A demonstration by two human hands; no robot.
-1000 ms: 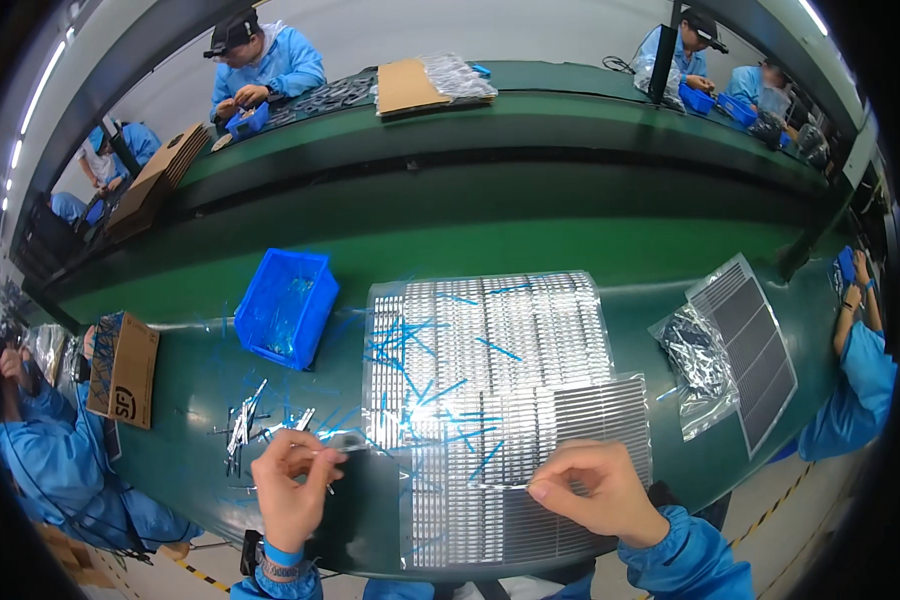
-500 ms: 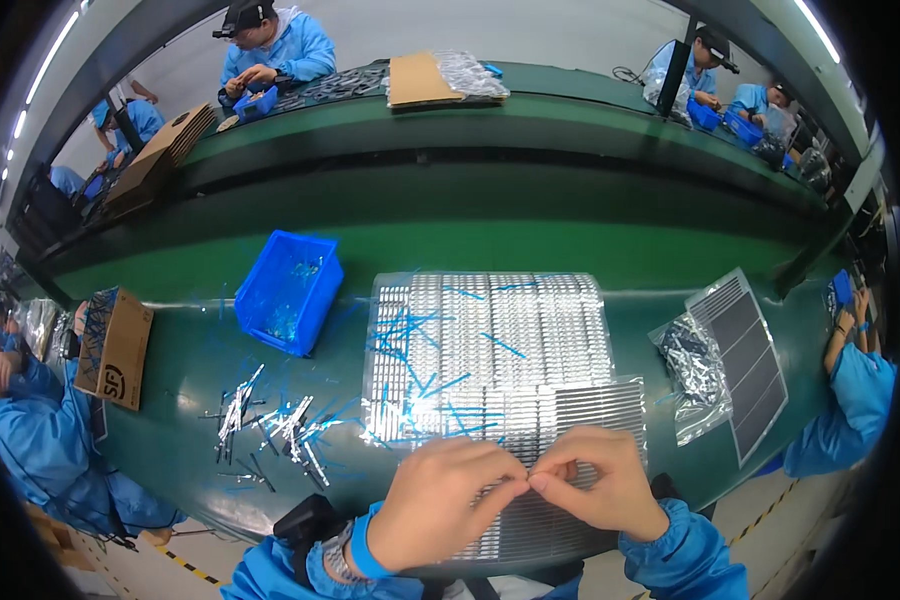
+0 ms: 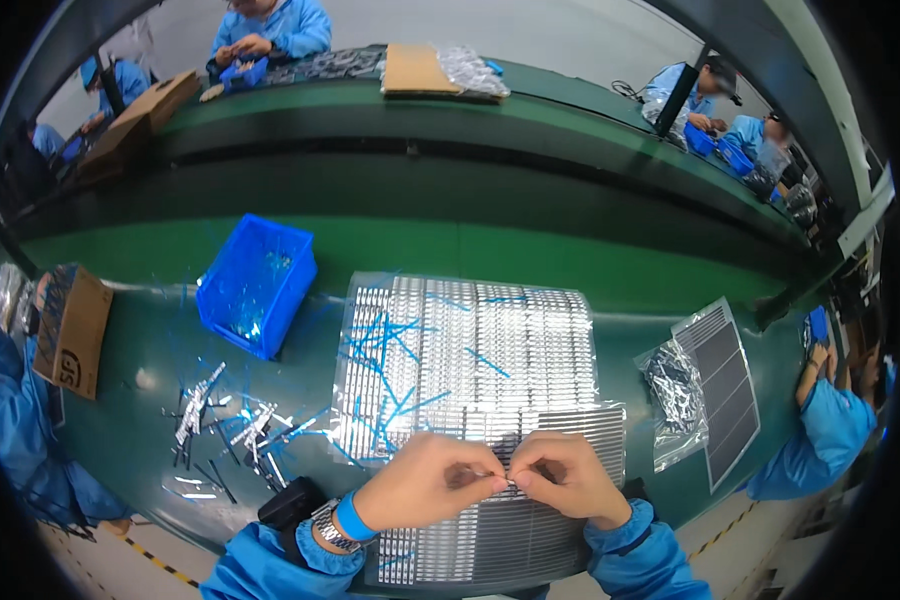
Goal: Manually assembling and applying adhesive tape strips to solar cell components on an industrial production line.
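My left hand [image 3: 432, 482] and my right hand [image 3: 562, 474] meet fingertip to fingertip over the near sheet of small silver parts [image 3: 570, 432]. Together they pinch one tiny part between their fingers; the part itself is mostly hidden. A larger clear sheet of silver parts [image 3: 515, 345] lies just beyond, strewn with thin blue strips [image 3: 385, 345]. My left wrist wears a watch and a blue band.
A blue bin [image 3: 258, 285] stands at the left, with a pile of loose silver pieces [image 3: 220, 425] below it. A cardboard box [image 3: 70, 330] sits far left. A dark tray [image 3: 725, 385] and a plastic bag [image 3: 675, 395] lie at the right. Other people work around the green benches.
My left hand has come from the loose pieces at the left over to my right hand; both now pinch together above the near sheet. The view has tilted slightly downward.
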